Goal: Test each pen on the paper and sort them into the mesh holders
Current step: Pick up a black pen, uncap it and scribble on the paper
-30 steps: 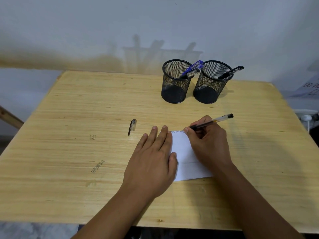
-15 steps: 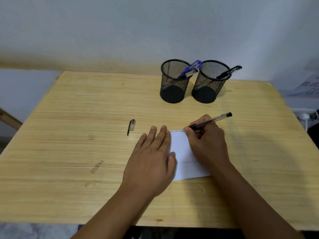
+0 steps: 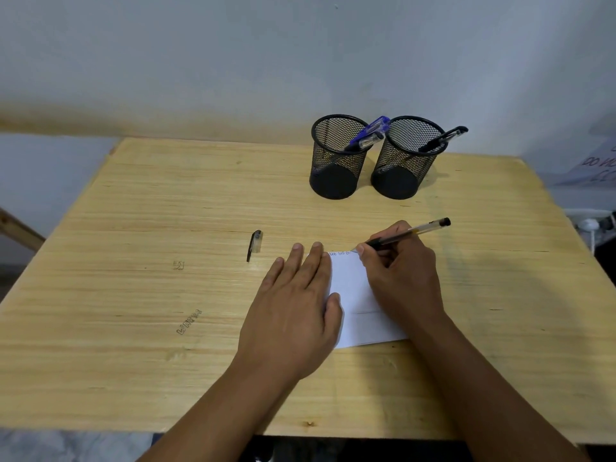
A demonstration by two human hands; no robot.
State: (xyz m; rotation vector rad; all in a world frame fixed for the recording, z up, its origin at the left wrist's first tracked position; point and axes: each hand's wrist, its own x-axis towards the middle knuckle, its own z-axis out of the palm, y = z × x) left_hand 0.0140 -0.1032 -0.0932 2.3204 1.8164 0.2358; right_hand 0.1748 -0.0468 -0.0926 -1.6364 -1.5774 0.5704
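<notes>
wall (image 3: 233, 55): pale, plain | table (image 3: 133, 328): light wood (grain visible)

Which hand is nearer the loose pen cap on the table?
Left. The left hand lies flat on the paper just right of the pen cap; the right hand writes farther right.

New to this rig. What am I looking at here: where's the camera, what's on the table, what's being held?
No robot here: a person works with bare hands, filmed by one wide-angle camera on their head, looking forward and down. The left hand lies flat on the paper, pinning it. The right hand grips a pen, tip at the paper's top edge where small scribbles show. A pen cap lies loose on the wooden table. At the back stand two mesh holders: the left holder has blue pens, the right holder a black one.
</notes>
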